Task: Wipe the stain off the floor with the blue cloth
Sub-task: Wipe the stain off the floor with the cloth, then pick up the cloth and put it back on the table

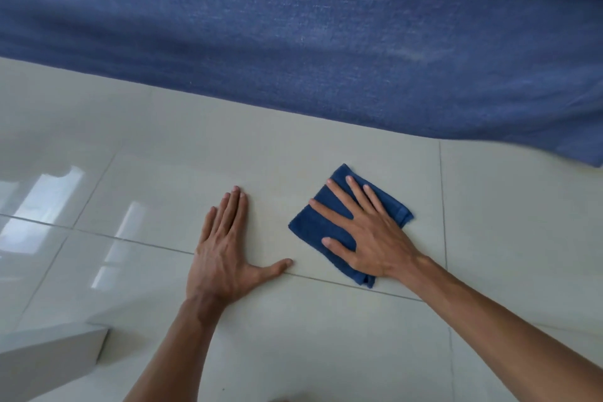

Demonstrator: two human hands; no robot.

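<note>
A folded blue cloth (310, 225) lies flat on the glossy pale floor tiles (163, 179). My right hand (365, 232) presses down on it with the fingers spread, covering most of the cloth. To its left, my left hand (225, 248) rests palm-down on the bare tile, fingers together and thumb stretched toward the cloth. No stain shows on the tiles around the cloth; anything under the cloth is hidden.
A large blue fabric surface (293, 26), like a bed or sofa side, fills the far half of the view and meets the floor just beyond the cloth. A white box-like corner (49, 356) sits at the near left. Bright window reflections lie on the left tiles.
</note>
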